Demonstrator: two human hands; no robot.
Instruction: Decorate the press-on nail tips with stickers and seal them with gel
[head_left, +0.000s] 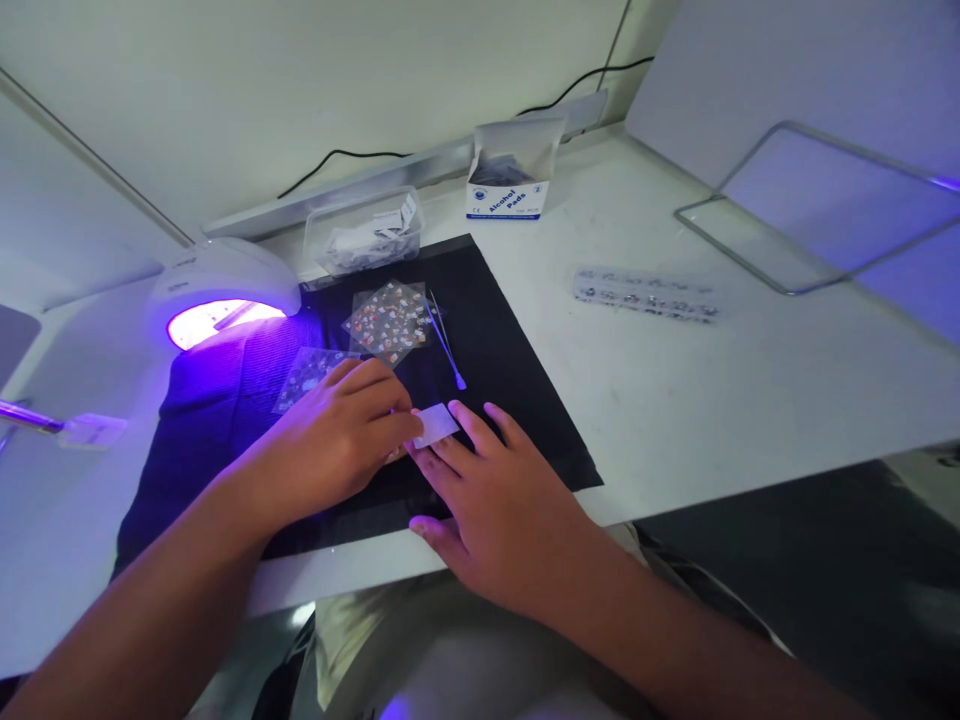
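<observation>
My left hand [351, 432] pinches a small white wipe [436, 426], pressing it against the fingertips of my right hand. It looks like an alcohol pad. My right hand [501, 488] is stretched out with its fingers spread over the black mat [517, 400], holding nothing. Part of its finger ends is covered by the wipe and the left fingers. Beyond the hands lie metal tweezers [445, 345] and clear sheets of nail stickers [390, 318]. Another sticker sheet [304, 375] is partly under my left hand.
A white nail lamp [232, 265] glows purple at the left, by a dark cloth [210, 400]. At the back stand a clear tub [364, 245] of packets and an alcohol pads box [506, 200]. A clear case [645, 295] and a wire frame [787, 290] are at the right.
</observation>
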